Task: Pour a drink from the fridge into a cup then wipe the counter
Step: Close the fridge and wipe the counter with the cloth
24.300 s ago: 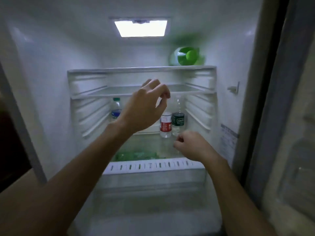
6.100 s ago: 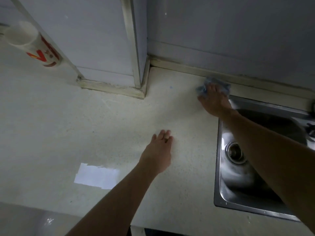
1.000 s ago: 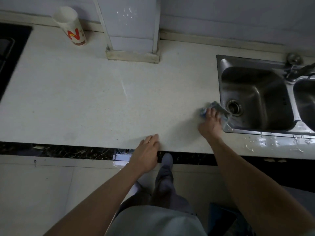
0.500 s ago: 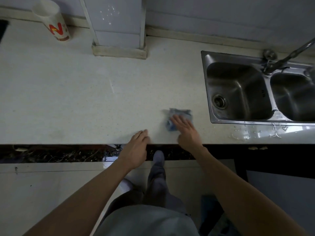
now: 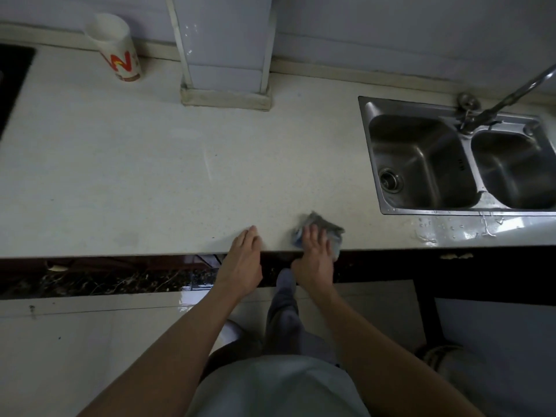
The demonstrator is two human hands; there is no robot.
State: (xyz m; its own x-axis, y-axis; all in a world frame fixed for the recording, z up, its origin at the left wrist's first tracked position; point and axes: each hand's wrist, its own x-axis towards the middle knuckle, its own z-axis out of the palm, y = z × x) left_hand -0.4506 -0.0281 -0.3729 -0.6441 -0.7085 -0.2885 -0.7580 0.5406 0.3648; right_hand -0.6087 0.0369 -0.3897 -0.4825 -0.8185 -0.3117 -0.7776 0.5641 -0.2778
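A pale speckled counter [image 5: 150, 176] fills the middle of the view. My right hand [image 5: 314, 257] presses flat on a blue-grey cloth [image 5: 328, 228] at the counter's front edge, left of the sink. My left hand [image 5: 240, 263] rests beside it, fingers flat on the front edge, holding nothing. A white paper cup [image 5: 115, 52] with red and orange print stands upright at the back left, against the wall. No bottle is in view.
A steel double sink [image 5: 421, 164] with a tap [image 5: 508, 97] sits at the right; water drops lie on its front rim [image 5: 451, 228]. A tiled pillar [image 5: 225, 49] juts onto the counter at the back. A black hob [image 5: 12, 76] edges the far left.
My right hand has drawn the cloth from the sink's corner leftward and back to the counter's front edge. My left hand stays on the front edge.
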